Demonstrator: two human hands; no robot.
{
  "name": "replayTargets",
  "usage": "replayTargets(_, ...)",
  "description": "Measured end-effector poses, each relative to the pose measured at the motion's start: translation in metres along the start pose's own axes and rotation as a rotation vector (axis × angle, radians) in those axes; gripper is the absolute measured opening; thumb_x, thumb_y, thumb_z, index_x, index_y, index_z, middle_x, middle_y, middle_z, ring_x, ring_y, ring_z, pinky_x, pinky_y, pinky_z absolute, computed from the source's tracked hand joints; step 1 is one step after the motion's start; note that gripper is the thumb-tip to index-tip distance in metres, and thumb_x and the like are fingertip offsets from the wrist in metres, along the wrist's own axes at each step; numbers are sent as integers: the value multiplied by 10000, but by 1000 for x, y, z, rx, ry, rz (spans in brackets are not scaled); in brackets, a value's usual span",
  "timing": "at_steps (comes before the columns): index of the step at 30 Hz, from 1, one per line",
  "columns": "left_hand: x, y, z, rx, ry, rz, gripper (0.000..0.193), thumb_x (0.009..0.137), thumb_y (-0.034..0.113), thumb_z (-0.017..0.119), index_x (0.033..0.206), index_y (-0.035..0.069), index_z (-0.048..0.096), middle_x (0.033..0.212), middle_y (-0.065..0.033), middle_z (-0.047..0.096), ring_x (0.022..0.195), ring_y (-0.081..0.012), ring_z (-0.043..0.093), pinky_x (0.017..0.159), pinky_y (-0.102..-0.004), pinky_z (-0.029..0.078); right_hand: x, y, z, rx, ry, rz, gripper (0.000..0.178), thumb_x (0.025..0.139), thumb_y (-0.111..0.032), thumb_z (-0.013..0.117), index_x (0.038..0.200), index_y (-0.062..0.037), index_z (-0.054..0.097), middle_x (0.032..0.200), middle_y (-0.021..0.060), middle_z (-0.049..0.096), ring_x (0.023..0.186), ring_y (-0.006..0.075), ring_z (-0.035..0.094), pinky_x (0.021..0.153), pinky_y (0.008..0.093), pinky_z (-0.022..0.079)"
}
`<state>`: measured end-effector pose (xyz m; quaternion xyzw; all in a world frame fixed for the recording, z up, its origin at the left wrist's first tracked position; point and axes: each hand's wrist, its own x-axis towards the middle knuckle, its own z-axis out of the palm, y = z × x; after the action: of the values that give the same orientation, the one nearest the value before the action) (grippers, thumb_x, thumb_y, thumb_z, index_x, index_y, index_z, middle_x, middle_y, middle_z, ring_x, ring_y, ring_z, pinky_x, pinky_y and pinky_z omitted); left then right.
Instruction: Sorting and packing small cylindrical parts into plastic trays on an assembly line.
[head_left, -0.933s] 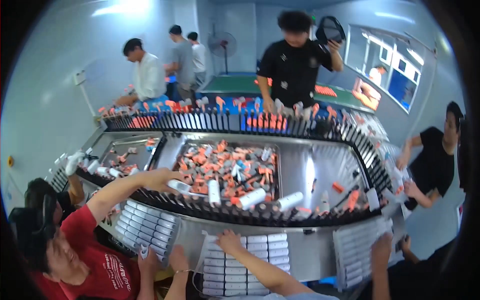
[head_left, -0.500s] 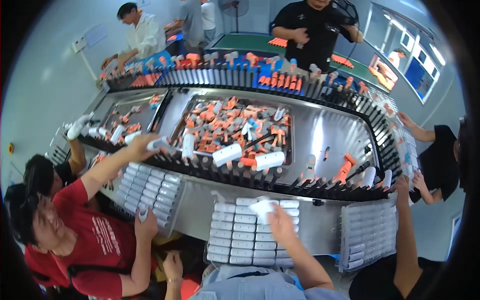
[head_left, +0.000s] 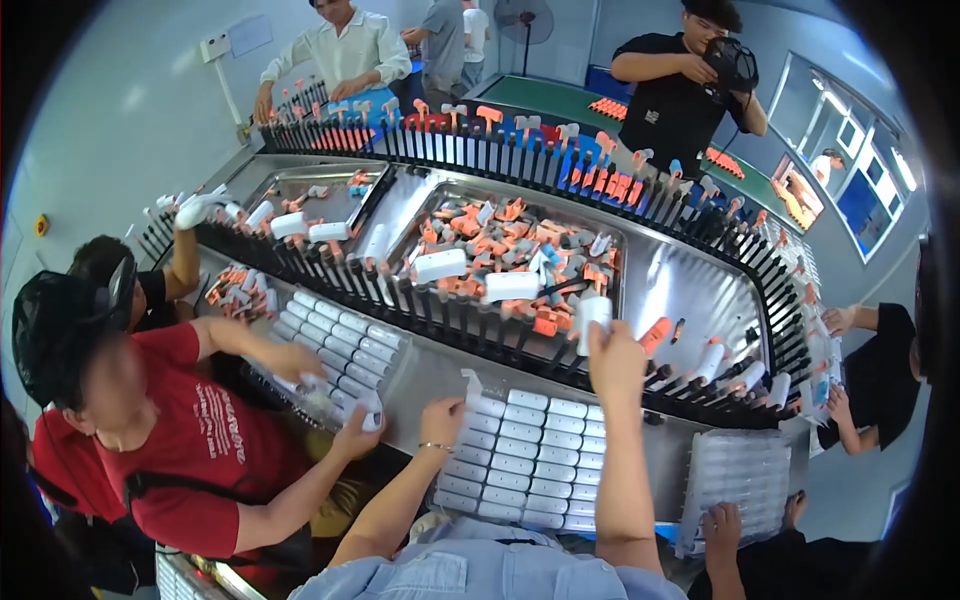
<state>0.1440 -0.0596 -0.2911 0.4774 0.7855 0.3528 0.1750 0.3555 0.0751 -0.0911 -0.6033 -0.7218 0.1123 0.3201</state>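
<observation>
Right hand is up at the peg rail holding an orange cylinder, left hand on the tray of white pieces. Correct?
Not quite: the cylinder in the right hand is white, not orange, as the head view shows. The rest holds: that hand is up at the peg rail, and the left hand rests on the tray of white pieces.

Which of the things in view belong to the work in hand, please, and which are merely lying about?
In use: right hand holding white piece; left hand on tray of white pieces; black peg rack.
Lying about: orange parts bin; clear tray.
</observation>
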Motion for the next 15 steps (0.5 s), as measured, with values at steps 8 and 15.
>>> replayTargets(8,10,4,-23,35,222,-74,299,830,271,555,993,21,578,853,-203,611,796,-367,586,686,-411,476,41,-78,58,-157,-135,-135,397,836,-306,515,917,74,436,727,264,608,718,369,622,608,429,506)
replayTargets(15,40,38,-9,127,37,35,437,774,383,602,1055,52,554,1043,-171,548,882,-361,557,679,-438,485,43,-119,91,-138,-303,-170,431,846,-231,512,1142,60,398,939,264,587,839,385,603,698,421,501)
